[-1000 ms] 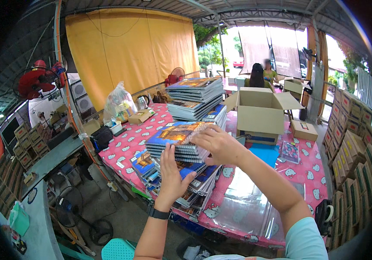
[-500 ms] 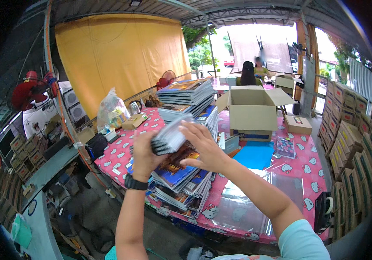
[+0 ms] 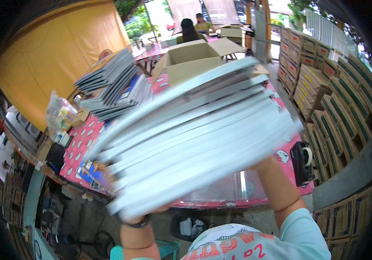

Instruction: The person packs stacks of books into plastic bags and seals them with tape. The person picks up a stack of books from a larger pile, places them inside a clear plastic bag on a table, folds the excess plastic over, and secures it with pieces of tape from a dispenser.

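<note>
A thick stack of books (image 3: pixel 194 134) is being gripped by both hands, left hand (image 3: pixel 140 214) underneath, right hand (image 3: pixel 264 164) mostly hidden, raised above the surface (image 3: pixel 75 149). An open cardboard box (image 3: pixel 190 60) is standing behind, contents unseen.

— We see a yellow curtain (image 3: pixel 60 52) left of the pink table (image 3: pixel 79 143).
— Right of that table we find stacked cartons (image 3: pixel 342 91); beyond it, daylight and trees (image 3: pixel 136 26) past an open box (image 3: pixel 192 60).
</note>
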The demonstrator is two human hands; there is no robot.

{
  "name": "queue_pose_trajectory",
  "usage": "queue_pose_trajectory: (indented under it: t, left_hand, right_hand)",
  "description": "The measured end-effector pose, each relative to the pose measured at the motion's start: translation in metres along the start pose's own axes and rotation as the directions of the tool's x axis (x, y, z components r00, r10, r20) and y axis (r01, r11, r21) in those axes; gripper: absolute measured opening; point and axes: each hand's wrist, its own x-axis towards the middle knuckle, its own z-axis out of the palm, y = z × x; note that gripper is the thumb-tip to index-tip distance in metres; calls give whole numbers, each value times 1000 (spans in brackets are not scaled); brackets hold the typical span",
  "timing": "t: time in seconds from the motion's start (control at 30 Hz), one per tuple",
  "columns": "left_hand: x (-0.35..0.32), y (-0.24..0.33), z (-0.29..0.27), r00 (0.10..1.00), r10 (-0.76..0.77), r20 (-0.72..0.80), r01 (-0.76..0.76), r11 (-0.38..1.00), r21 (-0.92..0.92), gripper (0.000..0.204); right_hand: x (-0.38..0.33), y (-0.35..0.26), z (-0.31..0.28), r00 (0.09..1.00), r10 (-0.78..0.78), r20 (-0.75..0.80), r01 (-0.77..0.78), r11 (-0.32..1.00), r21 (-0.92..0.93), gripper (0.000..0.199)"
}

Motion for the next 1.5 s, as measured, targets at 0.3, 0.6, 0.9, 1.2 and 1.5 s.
queue_pose_trajectory:
  t: [0.3,0.6,0.9,1.2,1.5]
  left_hand:
    - [-46,-174,183,744,-439,504,598,774,-207,76]
    - [-117,-234,212,600,-593,538,777,593,-213,73]
    - [-101,-229,202,698,-422,578,583,804,-116,82]
    - [-94,-227,199,686,-414,598,589,799,-122,84]
    - [-131,-270,203,515,-540,666,739,673,-27,54]
  right_hand:
    - [-100,137,-120,884,294,-363,-298,954,47,84]
    - [-132,223,-120,894,112,-433,-165,983,-85,105]
    - [-126,224,-122,879,228,-418,-276,960,-55,97]
    - [-106,182,-107,910,25,-414,-132,964,-231,100]
    - [-140,213,-121,819,385,-425,-540,768,-345,111]
